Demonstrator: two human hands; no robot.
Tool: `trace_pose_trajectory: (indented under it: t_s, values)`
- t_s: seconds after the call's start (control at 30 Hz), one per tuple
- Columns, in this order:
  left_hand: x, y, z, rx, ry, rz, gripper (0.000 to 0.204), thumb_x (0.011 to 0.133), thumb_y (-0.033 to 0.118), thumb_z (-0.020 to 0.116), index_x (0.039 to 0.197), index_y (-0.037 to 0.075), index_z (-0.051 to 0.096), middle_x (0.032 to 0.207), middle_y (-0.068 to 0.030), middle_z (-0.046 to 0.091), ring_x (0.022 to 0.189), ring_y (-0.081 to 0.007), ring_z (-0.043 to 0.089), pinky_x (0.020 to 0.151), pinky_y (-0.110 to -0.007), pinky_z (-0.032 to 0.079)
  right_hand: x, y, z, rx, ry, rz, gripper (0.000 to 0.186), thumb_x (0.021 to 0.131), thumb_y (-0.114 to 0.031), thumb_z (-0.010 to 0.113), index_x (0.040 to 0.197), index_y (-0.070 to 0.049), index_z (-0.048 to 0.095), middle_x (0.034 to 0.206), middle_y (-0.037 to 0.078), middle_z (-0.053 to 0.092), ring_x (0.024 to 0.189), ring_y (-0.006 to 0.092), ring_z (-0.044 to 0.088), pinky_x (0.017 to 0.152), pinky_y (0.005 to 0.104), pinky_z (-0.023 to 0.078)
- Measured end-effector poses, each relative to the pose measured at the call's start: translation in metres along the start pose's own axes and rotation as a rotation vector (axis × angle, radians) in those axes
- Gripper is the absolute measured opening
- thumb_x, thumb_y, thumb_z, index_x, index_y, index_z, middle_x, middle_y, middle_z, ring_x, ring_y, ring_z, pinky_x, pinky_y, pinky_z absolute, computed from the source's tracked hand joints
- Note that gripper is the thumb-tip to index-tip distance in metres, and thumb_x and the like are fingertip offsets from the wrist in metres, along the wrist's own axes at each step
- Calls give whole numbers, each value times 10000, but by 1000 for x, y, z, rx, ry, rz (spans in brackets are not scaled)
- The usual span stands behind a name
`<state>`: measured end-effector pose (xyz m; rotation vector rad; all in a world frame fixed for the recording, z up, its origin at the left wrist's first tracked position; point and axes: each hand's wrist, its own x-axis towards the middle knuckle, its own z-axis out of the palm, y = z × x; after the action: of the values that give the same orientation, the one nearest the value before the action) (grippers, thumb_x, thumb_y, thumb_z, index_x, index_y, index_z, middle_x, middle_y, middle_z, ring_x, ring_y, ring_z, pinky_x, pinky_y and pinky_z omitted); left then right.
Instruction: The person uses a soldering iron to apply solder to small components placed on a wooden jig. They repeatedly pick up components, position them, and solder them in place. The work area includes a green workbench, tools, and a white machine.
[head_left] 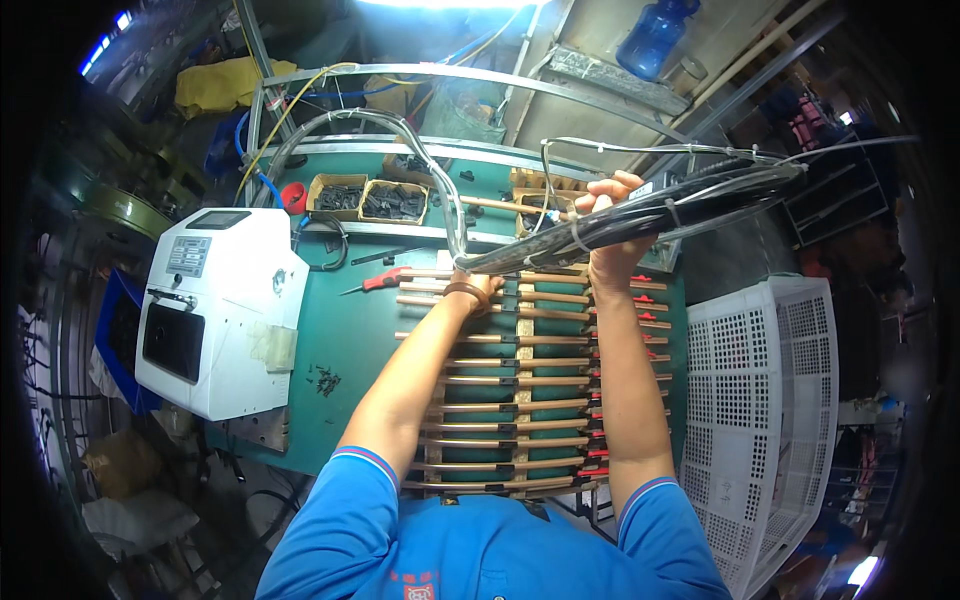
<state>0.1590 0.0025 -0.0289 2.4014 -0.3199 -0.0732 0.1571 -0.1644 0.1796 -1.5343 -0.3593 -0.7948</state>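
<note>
Several copper-coloured rods point(470, 381) with black joints lie side by side across wooden rack strips point(524, 400). My left hand point(487, 287) reaches to the far rods, near a black joint; its fingers are largely hidden by the cable bundle. My right hand point(612, 225) is raised above the far right ends of the rods, fingers curled closed. A bundle of black and clear cables point(640, 220) crosses in front of it, so what it grips cannot be made out. Beside those fingers is a dark boxy part point(655, 187) with a pale label.
A white machine point(225, 310) stands on the green table point(335, 415) at left. A red-handled screwdriver point(385, 279) and a small heap of dark pieces point(327, 380) lie nearby. Boxes of black parts point(394, 201) sit at the back. A white perforated crate point(735, 400) stands at right.
</note>
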Motion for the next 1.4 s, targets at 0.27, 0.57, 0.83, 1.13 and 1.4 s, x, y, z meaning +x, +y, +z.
trace_pose_trajectory:
  t_s: [0.27, 0.57, 0.83, 1.13, 1.4]
  values:
    - [-2, 12, -3, 62, 163, 212, 116, 796, 200, 602, 853, 116, 659, 855, -85, 668, 824, -281, 635, 736, -384, 495, 14, -9, 14, 206, 19, 161, 302, 871, 22, 492, 1167, -15, 444, 899, 101, 591, 727, 136, 589, 636, 248, 505]
    - [-17, 7, 0, 29, 415, 265, 359, 682, 126, 687, 1034, 88, 628, 991, -106, 635, 980, -280, 581, 893, -406, 429, -6, -22, 10, 215, 35, 263, 318, 884, -15, 505, 1193, -49, 439, 954, 111, 597, 776, 155, 570, 659, 262, 493]
    - [-255, -70, -134, 121, 735, -351, 146, 728, 30, 684, 863, 75, 650, 881, -88, 612, 808, -250, 593, 733, -349, 482, -27, -42, -8, 151, 2, 213, 297, 845, 3, 528, 1141, -1, 503, 942, 136, 620, 759, 159, 594, 669, 246, 496]
    - [-305, -163, -137, 415, 471, -436, 143, 750, 41, 653, 879, 103, 654, 910, -50, 598, 812, -274, 610, 675, -386, 509, -42, -58, 2, 109, 81, 187, 252, 866, 26, 509, 1115, -10, 525, 899, 125, 622, 720, 158, 585, 637, 226, 489]
    - [-301, -149, -145, 116, 494, -438, 85, 838, 66, 585, 920, 60, 608, 862, -60, 607, 701, -178, 621, 571, -324, 509, -49, -59, -1, 274, 63, 277, 320, 840, 25, 537, 1152, -33, 496, 898, 122, 600, 743, 175, 575, 662, 273, 504]
